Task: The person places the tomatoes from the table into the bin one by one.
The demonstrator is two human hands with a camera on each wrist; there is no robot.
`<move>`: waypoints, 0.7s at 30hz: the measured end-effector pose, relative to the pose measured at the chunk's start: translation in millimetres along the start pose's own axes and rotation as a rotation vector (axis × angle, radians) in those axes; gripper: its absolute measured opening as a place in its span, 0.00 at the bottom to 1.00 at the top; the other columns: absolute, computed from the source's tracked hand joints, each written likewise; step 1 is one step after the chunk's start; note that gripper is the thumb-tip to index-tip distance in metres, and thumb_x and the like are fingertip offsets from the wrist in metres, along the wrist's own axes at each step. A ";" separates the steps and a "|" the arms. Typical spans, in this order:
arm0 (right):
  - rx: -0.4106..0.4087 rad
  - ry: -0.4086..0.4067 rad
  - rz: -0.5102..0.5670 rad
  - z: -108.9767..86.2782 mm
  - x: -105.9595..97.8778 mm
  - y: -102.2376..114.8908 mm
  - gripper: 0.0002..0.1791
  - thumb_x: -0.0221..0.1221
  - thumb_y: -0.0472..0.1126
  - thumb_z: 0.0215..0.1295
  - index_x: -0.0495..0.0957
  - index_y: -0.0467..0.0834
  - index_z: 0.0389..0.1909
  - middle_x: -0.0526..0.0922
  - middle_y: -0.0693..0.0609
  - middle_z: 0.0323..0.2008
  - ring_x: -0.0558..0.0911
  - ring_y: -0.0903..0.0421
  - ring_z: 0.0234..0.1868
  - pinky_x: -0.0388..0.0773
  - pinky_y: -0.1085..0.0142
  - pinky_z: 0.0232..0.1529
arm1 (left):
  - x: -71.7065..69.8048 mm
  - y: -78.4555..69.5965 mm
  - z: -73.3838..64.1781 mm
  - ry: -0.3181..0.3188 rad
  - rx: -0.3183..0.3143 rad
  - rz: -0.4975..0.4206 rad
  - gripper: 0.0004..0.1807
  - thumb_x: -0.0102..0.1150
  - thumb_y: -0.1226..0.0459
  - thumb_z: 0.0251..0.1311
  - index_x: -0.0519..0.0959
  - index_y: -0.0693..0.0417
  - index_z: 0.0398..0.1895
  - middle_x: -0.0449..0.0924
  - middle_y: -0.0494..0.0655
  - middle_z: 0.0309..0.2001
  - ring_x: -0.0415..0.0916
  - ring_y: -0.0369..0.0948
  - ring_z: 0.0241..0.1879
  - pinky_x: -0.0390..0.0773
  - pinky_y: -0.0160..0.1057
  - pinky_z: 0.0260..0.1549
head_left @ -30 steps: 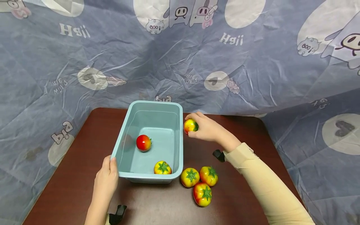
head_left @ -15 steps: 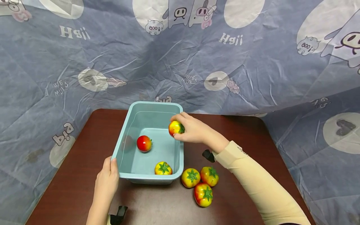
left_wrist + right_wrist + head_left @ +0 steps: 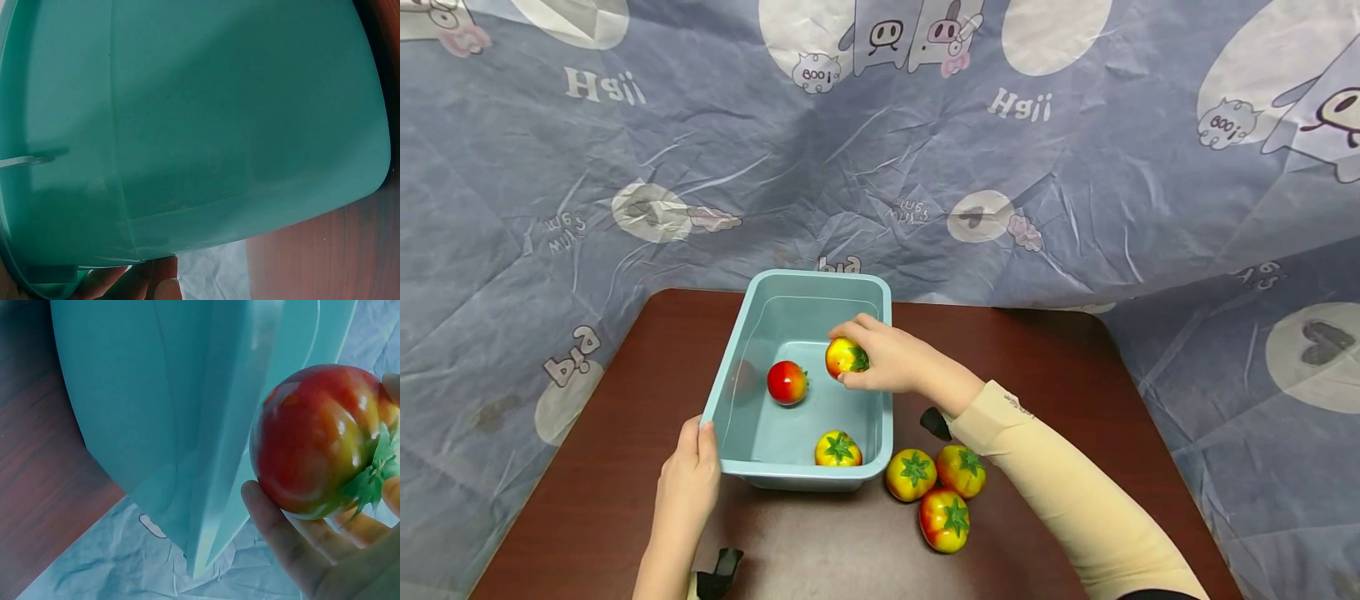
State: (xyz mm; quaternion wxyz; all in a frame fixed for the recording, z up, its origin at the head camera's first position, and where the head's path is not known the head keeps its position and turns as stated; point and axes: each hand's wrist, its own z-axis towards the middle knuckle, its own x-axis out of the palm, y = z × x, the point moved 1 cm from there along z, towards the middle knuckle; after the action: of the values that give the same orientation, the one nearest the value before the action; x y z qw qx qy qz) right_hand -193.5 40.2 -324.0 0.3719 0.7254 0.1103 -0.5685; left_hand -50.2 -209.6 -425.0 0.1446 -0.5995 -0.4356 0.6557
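Observation:
In the head view my right hand (image 3: 883, 357) grips a red-and-yellow tomato (image 3: 844, 358) above the inside of the light blue plastic tub (image 3: 886, 417). The right wrist view shows that tomato (image 3: 319, 444) close up, fingers curled round it and its green leafy top towards the palm. Down in the tub lie a redder tomato (image 3: 787, 382) at the left and a yellow one (image 3: 838, 449) by the near wall. My left hand (image 3: 688, 471) holds the tub's near left corner; in the left wrist view its fingers (image 3: 164, 270) curl beneath the rim.
Just right of the tub's near corner, three more tomatoes sit bunched on the dark brown table (image 3: 587, 500): a yellow one (image 3: 912, 475), an orange one (image 3: 961, 471) and a red-yellow one (image 3: 944, 520). A blue patterned cloth (image 3: 880, 167) hangs behind the table.
My right hand has carried the tomato leftwards from outside the tub, across its right rim, to over the inside. The left hand keeps its hold on the corner.

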 end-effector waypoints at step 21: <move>-0.032 0.059 -0.062 6.5 20.6 -1.6 0.29 0.61 0.45 0.61 0.71 0.48 0.65 0.74 0.48 0.60 0.78 0.53 0.49 0.76 0.59 0.52 | 0.5 -1.5 -1.3 -0.017 0.017 -0.006 0.26 0.28 0.51 0.78 0.62 0.57 0.68 0.74 0.72 0.58 0.73 0.67 0.53 0.68 0.67 0.46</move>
State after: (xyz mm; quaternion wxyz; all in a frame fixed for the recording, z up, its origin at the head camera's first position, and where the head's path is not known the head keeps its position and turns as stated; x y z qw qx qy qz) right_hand -192.6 31.6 -343.8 0.3625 0.7322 0.1528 -0.5561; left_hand -49.6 -207.8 -424.1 0.1478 -0.5914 -0.4329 0.6641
